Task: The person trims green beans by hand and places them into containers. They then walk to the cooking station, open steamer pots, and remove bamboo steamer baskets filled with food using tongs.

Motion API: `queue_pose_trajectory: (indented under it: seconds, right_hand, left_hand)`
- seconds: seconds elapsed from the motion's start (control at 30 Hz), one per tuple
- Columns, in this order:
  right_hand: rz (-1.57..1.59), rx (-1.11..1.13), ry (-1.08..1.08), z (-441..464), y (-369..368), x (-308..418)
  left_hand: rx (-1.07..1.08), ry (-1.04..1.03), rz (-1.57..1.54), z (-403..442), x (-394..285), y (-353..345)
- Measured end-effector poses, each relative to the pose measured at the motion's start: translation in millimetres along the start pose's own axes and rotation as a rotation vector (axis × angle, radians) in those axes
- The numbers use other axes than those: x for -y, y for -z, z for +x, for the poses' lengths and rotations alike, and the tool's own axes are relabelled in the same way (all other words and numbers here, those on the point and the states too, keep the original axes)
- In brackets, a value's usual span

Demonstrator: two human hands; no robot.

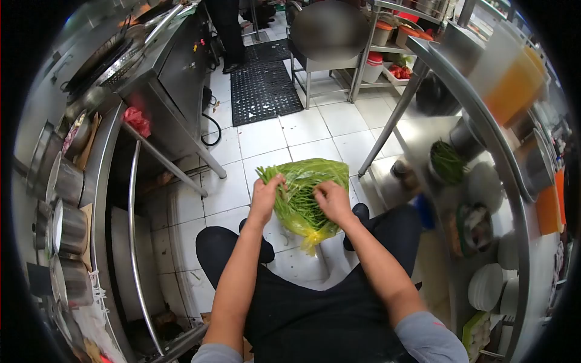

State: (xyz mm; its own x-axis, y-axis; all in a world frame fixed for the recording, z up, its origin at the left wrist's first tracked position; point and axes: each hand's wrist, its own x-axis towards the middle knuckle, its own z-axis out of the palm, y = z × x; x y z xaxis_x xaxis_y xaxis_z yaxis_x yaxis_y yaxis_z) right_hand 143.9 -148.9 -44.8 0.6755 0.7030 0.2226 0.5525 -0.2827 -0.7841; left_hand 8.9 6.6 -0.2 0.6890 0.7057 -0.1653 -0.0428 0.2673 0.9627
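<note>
A yellow-green plastic bag (321, 166) full of long thin green vegetables (302, 202) is between my knees, above the tiled floor. Its knotted yellow end (310, 240) points toward me. My left hand (266, 196) is closed at the bag's upper left, around some of the green stalks that stick out there. On the right, my right hand (331, 201) reaches into the bag's opening with its fingers pinched together over the stalks; what they hold is too small to make out.
Steel pots (69, 230) line a shelf at the left, beside a metal counter (175, 66). A steel rack (514, 181) with plates (486, 287) and bowls stands close at my right. Ahead are a black floor mat (263, 91), a stool, and a standing person's legs (227, 30).
</note>
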Motion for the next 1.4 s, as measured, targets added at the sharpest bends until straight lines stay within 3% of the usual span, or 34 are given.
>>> queue_pose_trajectory:
  seconds: [0.03,0.13,0.2,0.33,0.43,0.5,0.57,0.63,0.77,0.8,0.87,0.93,1.0,1.1,1.23,1.3,1.4]
  right_hand:
    - [-0.183,0.032,0.187,-3,-3,1]
    - [-0.251,0.142,0.219,-9,-25,-2]
    - [-0.343,0.133,0.304,-13,-41,-13]
    - [-0.438,0.137,0.244,-15,-48,-20]
    - [-0.320,0.087,0.176,-10,-30,-8]
    - [0.074,0.005,0.120,-3,-8,3]
    - [0.159,0.000,0.140,-1,2,3]
    - [0.481,0.111,-0.057,-3,11,11]
    - [0.678,0.109,-0.172,-10,6,22]
    - [0.680,0.107,-0.173,-10,7,25]
    - [0.311,0.068,0.137,-8,12,31]
    - [0.378,0.084,0.070,-6,13,29]
    - [0.444,0.102,-0.004,-5,15,23]
    - [0.404,0.161,-0.020,-2,18,16]
    - [0.278,0.141,0.020,-4,19,17]
    - [0.281,0.159,0.017,-4,17,16]
    - [0.329,0.143,0.033,-5,18,20]
  left_hand:
    - [0.000,0.001,-0.002,3,0,2]
    - [0.059,0.062,-0.243,4,-3,5]
    - [0.081,0.071,-0.224,0,-5,4]
    - [0.111,0.099,-0.132,1,-2,8]
    - [0.147,0.072,-0.034,2,0,12]
    - [0.136,0.047,0.054,-1,1,7]
    - [0.130,0.024,0.142,-5,2,-2]
    - [0.274,0.067,0.226,-9,4,-8]
    - [0.384,0.115,0.413,-11,18,-14]
    - [0.399,0.152,0.407,-13,16,-16]
    - [0.426,0.147,0.386,-12,21,-13]
    - [0.450,0.141,0.363,-12,16,-11]
    - [0.471,0.000,0.594,-15,8,-8]
    - [0.429,0.173,0.691,-14,2,-6]
    - [0.412,0.144,0.696,-11,7,-7]
    - [0.408,-0.095,0.558,-12,10,-10]
    - [0.402,0.035,0.604,-18,-2,-13]
